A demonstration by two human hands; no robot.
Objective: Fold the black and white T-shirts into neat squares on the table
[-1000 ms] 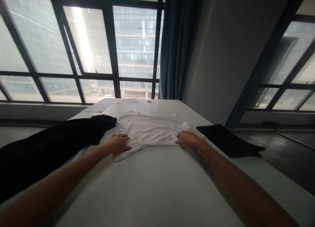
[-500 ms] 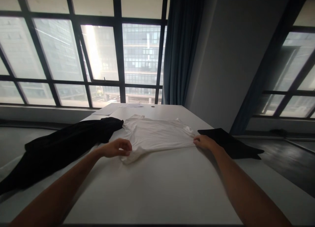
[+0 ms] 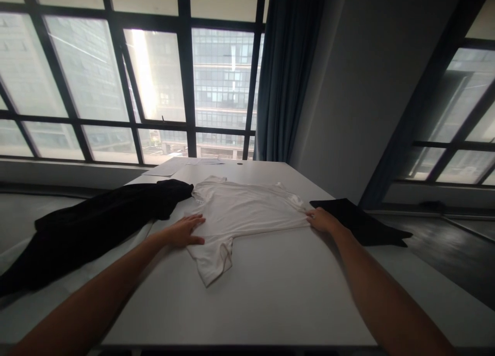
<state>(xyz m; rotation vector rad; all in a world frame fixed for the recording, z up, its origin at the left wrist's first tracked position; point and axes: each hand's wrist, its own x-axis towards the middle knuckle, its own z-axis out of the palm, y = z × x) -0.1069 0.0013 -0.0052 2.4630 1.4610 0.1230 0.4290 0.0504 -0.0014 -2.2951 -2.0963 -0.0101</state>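
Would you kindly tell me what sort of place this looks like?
Probably an office or similar workroom: there's a plain white table, papers near its far end, and large dark-framed windows.

Forearms point(image 3: 381, 284), left hand point(image 3: 181, 233) and right hand point(image 3: 322, 220) appear bare in dim light.

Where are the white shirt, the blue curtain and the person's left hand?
White shirt point(image 3: 249, 209): head view, on the middle of its spread cloth.
Blue curtain point(image 3: 286, 78): head view, on its hanging folds.
Left hand point(image 3: 181, 232): head view, on the back of the hand.
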